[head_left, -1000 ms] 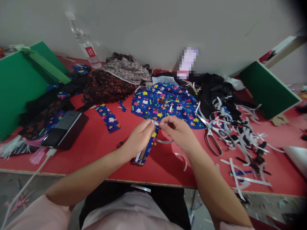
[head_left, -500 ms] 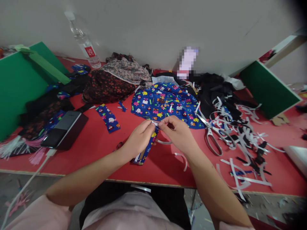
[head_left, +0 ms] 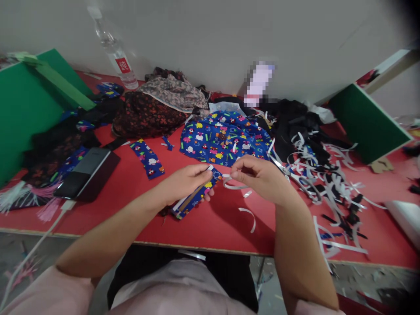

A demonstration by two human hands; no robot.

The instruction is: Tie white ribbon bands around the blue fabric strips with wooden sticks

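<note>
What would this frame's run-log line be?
left hand: holds printed strip | right hand: pinches white tape | scissors: on table, right side | bottle: upright, back left

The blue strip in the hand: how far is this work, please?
White scraps lie on the right, so some trimming looks done. In hand: the left hand holds the blue strip, the right hand white tape. Probably left: the loose blue piece lying apart. How many remain, I cannot tell.

Left sleeve (head_left: 62,291): showing pale pink, ending above the elbow.
Right sleeve (head_left: 316,307): matching in pale pink.
Top (head_left: 180,295): appearing pale pink and greyish.
Lower garment (head_left: 234,271): showing black below the table (head_left: 210,229).
</note>
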